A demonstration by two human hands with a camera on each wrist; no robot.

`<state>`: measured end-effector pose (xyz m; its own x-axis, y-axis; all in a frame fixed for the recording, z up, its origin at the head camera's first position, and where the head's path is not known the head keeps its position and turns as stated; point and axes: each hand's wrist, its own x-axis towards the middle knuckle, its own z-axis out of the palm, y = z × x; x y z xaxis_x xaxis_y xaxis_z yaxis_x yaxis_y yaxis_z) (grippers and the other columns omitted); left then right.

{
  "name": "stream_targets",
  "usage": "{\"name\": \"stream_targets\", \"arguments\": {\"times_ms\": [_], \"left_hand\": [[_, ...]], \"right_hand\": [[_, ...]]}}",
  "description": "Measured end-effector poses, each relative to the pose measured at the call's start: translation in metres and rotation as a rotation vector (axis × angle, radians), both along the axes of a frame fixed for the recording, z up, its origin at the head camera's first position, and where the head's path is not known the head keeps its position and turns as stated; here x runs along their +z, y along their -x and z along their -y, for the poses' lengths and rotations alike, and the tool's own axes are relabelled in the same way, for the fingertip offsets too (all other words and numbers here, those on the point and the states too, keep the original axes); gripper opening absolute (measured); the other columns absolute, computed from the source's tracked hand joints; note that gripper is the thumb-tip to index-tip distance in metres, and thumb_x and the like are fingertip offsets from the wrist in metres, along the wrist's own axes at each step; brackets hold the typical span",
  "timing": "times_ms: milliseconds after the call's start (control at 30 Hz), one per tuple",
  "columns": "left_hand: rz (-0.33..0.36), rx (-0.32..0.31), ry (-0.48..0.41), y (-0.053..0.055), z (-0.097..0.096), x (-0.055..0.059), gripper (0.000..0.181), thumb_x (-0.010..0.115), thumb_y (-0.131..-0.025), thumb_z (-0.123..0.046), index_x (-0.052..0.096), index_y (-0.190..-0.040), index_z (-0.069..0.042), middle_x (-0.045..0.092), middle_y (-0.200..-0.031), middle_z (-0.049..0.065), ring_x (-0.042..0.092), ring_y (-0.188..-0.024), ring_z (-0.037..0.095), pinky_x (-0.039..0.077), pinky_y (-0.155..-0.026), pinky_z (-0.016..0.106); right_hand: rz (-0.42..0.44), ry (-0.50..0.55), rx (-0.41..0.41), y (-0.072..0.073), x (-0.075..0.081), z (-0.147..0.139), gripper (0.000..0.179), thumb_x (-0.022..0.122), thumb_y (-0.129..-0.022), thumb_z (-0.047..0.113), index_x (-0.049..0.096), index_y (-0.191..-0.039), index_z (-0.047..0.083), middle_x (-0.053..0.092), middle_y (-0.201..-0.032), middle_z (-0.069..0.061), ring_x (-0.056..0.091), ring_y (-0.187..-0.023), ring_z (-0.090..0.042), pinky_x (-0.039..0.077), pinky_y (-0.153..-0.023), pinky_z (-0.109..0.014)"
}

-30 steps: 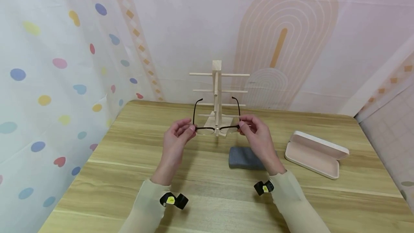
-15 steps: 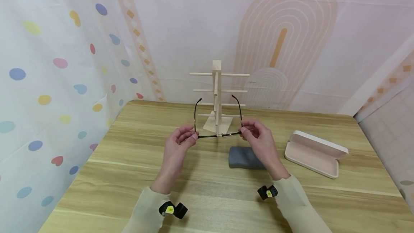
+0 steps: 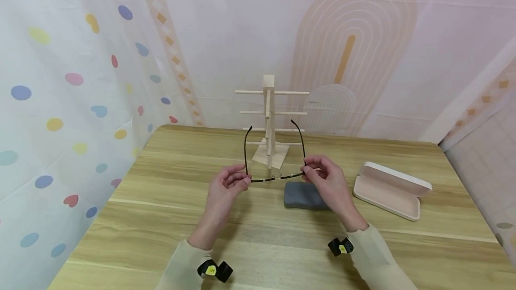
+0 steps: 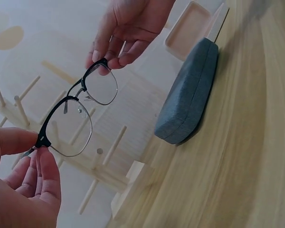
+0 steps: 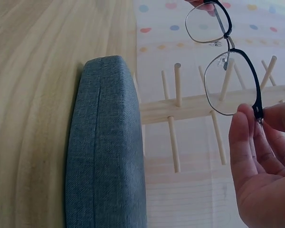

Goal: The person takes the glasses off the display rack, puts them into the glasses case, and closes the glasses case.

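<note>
A pair of eyeglasses (image 3: 263, 180) with a black upper frame and thin metal lower rims is held up above the table, temples unfolded and pointing toward the back. My left hand (image 3: 225, 189) pinches the left hinge corner between thumb and fingers. At the opposite corner, my right hand (image 3: 327, 181) pinches the frame the same way. Behind the glasses rises a wooden display stand (image 3: 269, 102) with several pegs and bars, none carrying eyewear. Below my right hand lies a closed blue-grey fabric glasses case (image 5: 107, 142), partly hidden by that hand in the head view.
An open white case with a pink lining (image 3: 387, 197) lies on the right of the wooden table (image 3: 133, 218). Patterned curtains (image 3: 225, 26) hang behind and to the left of the table. Each wrist carries a small black camera.
Both hands have drawn the eyeglasses back from the stand, toward me. The frame has tipped, so its lenses now appear edge-on in the head view. The cases and stand stay in place.
</note>
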<state>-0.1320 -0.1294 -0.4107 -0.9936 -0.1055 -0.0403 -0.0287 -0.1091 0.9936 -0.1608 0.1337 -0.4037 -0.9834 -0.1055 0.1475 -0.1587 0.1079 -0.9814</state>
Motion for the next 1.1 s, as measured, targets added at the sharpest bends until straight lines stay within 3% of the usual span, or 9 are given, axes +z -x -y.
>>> {"name": "stream_targets", "arguments": {"times_ms": [167,633,1100], "left_hand": [[0.004,-0.018,-0.009,-0.003,-0.002,-0.002,0.039,0.071,-0.091,0.007,0.060,-0.128,0.006,0.069,-0.107,0.012,0.067,-0.094,0.015,0.057,-0.081,0.022],[0.015,-0.034,0.015,-0.011,-0.006,-0.009,0.040,0.072,-0.090,0.007,0.059,-0.128,0.010,0.069,-0.106,0.013,0.067,-0.093,0.015,0.058,-0.082,0.023],[-0.033,-0.057,-0.007,-0.016,-0.012,-0.016,0.036,0.071,-0.090,0.010,0.059,-0.123,0.013,0.069,-0.099,0.012,0.069,-0.084,0.016,0.059,-0.079,0.026]], "right_hand": [[0.041,0.053,0.013,-0.004,-0.002,-0.002,0.023,0.063,-0.101,0.001,0.063,-0.123,-0.005,0.066,-0.109,-0.028,0.074,-0.087,-0.026,0.062,-0.085,-0.040],[0.040,0.002,0.016,-0.013,-0.007,-0.012,0.022,0.064,-0.101,0.004,0.063,-0.121,-0.003,0.068,-0.107,-0.022,0.073,-0.091,-0.038,0.062,-0.082,-0.039],[0.033,0.003,0.023,-0.019,-0.011,-0.020,0.020,0.064,-0.101,0.001,0.061,-0.120,-0.004,0.067,-0.107,-0.023,0.074,-0.087,-0.027,0.062,-0.081,-0.034]]}}
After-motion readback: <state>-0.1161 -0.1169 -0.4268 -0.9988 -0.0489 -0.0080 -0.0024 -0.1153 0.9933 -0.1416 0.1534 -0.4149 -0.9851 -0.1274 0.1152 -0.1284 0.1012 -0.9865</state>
